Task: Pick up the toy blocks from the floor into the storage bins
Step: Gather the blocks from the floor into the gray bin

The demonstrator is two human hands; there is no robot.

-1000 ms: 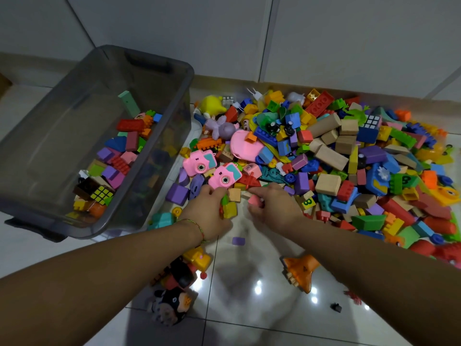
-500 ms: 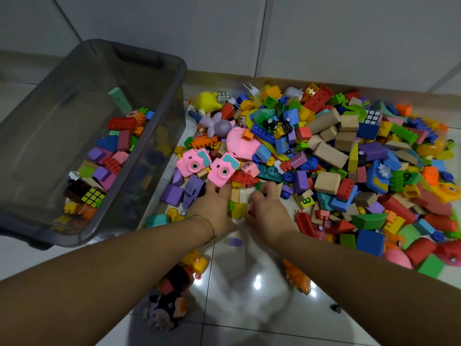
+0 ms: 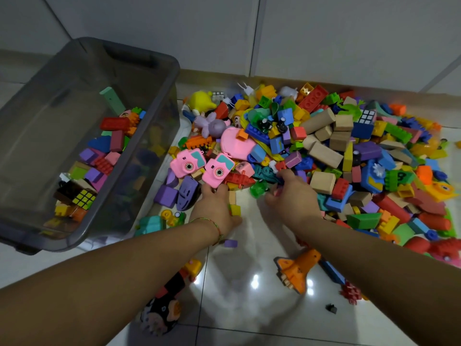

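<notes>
Where blocks (image 3: 321, 156) pile, hands (image 3: 214, 203) grip some

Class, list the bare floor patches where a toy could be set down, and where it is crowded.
Bare tile between the forearms, bordered by the small purple block, orange shuttle and black toy. The left side of the grey bin is bare. Crowded: the block pile right of it.
</notes>
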